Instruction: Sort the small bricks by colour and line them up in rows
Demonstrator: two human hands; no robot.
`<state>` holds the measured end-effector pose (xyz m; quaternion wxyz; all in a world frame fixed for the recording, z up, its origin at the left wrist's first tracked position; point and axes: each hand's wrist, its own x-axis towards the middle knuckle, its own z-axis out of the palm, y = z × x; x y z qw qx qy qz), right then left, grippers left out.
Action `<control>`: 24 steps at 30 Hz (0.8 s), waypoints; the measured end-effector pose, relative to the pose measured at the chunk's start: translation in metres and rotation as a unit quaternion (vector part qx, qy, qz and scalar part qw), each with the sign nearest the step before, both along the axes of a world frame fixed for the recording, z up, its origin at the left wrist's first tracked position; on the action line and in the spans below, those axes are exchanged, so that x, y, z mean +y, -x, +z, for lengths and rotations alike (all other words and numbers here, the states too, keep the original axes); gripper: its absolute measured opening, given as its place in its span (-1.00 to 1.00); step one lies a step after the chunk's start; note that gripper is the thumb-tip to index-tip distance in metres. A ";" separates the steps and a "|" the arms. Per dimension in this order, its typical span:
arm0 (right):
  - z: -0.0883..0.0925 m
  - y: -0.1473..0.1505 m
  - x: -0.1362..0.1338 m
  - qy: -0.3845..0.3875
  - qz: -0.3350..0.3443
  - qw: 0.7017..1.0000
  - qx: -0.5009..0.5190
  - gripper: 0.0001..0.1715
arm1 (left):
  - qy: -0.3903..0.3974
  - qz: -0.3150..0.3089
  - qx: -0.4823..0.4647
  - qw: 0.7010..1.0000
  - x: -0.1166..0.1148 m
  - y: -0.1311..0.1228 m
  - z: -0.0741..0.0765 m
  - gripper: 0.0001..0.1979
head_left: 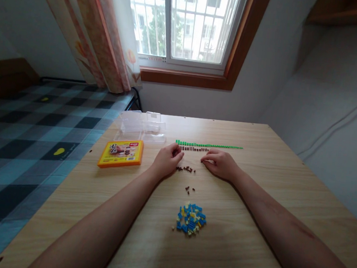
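My left hand (168, 157) rests on the table with its fingers curled; whatever they may hold is hidden. Opposite it, my right hand (221, 164) pinches a tiny brown building brick (201, 161) between thumb and fingertips. Just beyond both hands runs a row of small brown bricks (192, 149), its left end partly behind my left hand. Behind that lies a longer row of green bricks (209, 146). Loose brown bricks (187, 169) are scattered between the hands, with several stray brown pieces (187, 188) nearer to me. Closer still is a pile of blue and yellow bricks (191, 219).
A yellow-orange box (121, 154) with a printed lid lies left of my left hand. Clear plastic containers (143, 126) stand behind it. The wooden table (251, 225) reaches towards the wall under the window; a bed (33, 137) with a checked cover adjoins its left side.
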<state>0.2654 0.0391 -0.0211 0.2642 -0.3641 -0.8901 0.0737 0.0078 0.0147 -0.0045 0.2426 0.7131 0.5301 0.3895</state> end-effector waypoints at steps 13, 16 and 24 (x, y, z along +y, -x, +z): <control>0.001 -0.007 0.006 -0.008 -0.030 0.999 -0.013 -0.86 | -0.014 -0.004 0.003 1.000 0.001 0.001 -0.002 -0.82; 0.000 -0.015 0.014 -0.023 -0.103 0.994 0.001 -0.83 | -0.017 -0.003 0.005 1.000 0.001 0.001 -0.003 -0.82; -0.004 -0.024 0.029 0.005 -0.192 0.981 0.010 -0.82 | -0.012 -0.004 0.004 1.000 0.000 0.001 -0.001 -0.81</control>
